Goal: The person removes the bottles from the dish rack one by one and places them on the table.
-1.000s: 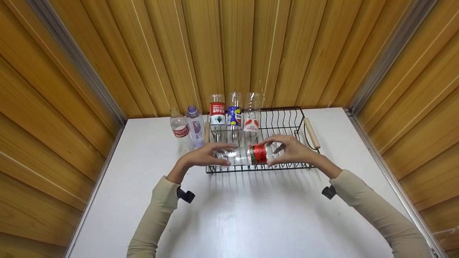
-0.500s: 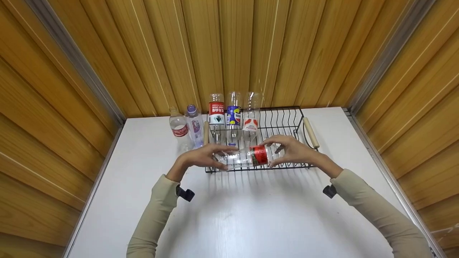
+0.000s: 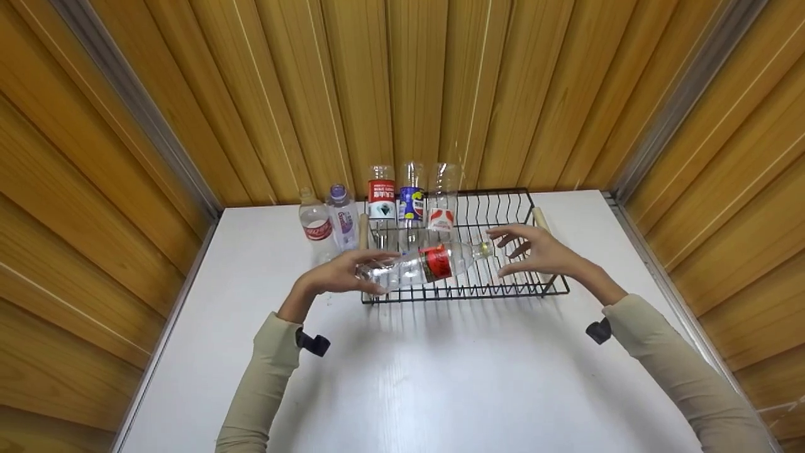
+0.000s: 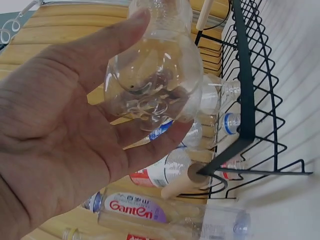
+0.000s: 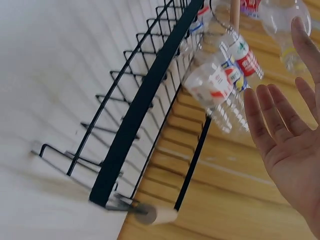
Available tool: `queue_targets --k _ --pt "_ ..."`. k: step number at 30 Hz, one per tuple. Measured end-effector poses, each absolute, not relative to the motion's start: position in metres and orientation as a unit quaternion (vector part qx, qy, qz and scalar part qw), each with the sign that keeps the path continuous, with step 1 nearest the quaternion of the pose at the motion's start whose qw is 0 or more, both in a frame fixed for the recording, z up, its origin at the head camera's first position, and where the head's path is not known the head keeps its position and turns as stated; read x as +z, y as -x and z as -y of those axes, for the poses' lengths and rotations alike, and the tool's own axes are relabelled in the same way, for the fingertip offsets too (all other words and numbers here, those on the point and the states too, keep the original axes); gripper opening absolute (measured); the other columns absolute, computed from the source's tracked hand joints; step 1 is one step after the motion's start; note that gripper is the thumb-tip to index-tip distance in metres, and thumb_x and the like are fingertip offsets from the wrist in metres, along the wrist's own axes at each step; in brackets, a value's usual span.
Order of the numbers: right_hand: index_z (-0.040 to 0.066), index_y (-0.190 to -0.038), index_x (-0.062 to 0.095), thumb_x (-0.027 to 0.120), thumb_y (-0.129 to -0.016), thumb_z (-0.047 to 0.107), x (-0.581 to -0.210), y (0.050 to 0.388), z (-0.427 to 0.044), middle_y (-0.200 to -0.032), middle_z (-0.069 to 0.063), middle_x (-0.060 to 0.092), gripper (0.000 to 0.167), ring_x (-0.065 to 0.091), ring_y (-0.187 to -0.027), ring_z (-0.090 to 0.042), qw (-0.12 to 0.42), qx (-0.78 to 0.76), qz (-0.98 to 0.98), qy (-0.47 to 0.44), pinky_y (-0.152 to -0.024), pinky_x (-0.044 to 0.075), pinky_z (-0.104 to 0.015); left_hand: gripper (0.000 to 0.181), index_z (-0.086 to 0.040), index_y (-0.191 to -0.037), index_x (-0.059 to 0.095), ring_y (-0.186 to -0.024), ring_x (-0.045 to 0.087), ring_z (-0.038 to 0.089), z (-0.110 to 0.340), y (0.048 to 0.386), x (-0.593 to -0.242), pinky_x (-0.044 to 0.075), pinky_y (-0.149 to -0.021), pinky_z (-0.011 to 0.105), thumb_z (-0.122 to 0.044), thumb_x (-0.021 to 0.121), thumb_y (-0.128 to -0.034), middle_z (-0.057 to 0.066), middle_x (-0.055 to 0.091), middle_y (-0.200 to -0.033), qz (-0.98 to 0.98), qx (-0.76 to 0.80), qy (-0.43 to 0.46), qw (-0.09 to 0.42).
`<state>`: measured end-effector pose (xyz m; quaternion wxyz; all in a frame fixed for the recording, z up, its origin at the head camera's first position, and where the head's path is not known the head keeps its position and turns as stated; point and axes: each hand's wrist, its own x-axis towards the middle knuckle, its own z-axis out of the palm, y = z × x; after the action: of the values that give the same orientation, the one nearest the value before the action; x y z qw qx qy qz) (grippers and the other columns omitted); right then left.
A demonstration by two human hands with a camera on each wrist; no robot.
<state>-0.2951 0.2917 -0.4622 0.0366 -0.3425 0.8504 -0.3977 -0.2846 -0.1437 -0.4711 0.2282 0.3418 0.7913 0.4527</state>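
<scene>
A clear plastic bottle with a red label [image 3: 436, 263] is held sideways above the dish rack [image 3: 465, 292], its neck pointing right and slightly up. My left hand [image 3: 336, 272] grips it round the base, thumb on one side and fingers on the other. In the left wrist view the bottle's base [image 4: 155, 75] faces the camera. My right hand [image 3: 544, 255] is just right of the bottle's mouth, apart from it, its fingers loosely bent with nothing between them. In the right wrist view that palm [image 5: 295, 160] shows with spread fingers.
Three bottles stand upside down in the rack's left part: one red-labelled [image 3: 382, 200], one blue-labelled [image 3: 412, 204], one red-and-white-labelled [image 3: 441, 220]. Left of the rack, a bottle with a red label [image 3: 316, 229] and a purple-capped bottle [image 3: 343, 217] stand upright. The rack has wooden handles [image 4: 185, 182].
My right hand has let go of the bottle's neck end and moved right. My left hand has shifted slightly left with the bottle, whose neck has tilted upward.
</scene>
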Motion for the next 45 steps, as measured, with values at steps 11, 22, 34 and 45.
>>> queue_targets --k 11,22,34,45 --pt "0.002 -0.141 0.058 0.079 -0.089 0.01 -0.479 0.312 -0.348 -0.13 -0.024 0.065 0.056 0.066 -0.11 -0.037 0.004 -0.409 -0.882 0.233 -0.08 0.055 -0.016 0.082 -0.021 -0.158 0.041 -0.139 0.046 0.042 0.179 0.283 -0.482 0.053 -0.104 0.051 -0.016 0.082 -0.087 0.02 0.049 -0.15 -0.79 0.535 -0.25 0.167" --pt "-0.003 -0.135 0.061 0.07 -0.097 0.01 -0.498 0.321 -0.375 -0.128 -0.028 0.066 0.042 0.061 -0.106 -0.004 -0.046 -0.427 -0.885 0.178 -0.08 0.048 -0.006 0.089 -0.026 -0.16 0.034 -0.141 0.045 0.042 0.202 0.278 -0.505 0.05 -0.107 0.057 -0.003 0.075 -0.0846 0.019 0.047 -0.15 -0.78 0.594 -0.154 0.12" --pt "0.001 -0.146 0.053 0.064 -0.102 0.023 -0.511 0.325 -0.392 -0.147 -0.027 0.05 0.05 0.052 -0.13 -0.043 0.013 -0.414 -0.902 0.118 -0.095 0.047 -0.035 0.096 -0.014 -0.161 0.028 -0.144 0.039 0.038 0.225 0.271 -0.524 0.044 -0.114 0.056 0.003 0.077 -0.0811 0.019 0.04 -0.154 -0.764 0.632 -0.088 0.095" --pt "-0.005 -0.147 0.049 0.062 -0.103 0.023 -0.525 0.323 -0.405 -0.14 -0.03 0.053 0.053 0.061 -0.101 0.008 0.066 -0.492 -0.861 0.115 -0.085 0.054 -0.013 0.09 -0.022 -0.161 0.031 -0.144 0.038 0.03 0.239 0.265 -0.541 0.041 -0.117 0.054 -0.007 0.08 -0.0871 0.014 0.04 -0.154 -0.748 0.656 -0.056 0.086"
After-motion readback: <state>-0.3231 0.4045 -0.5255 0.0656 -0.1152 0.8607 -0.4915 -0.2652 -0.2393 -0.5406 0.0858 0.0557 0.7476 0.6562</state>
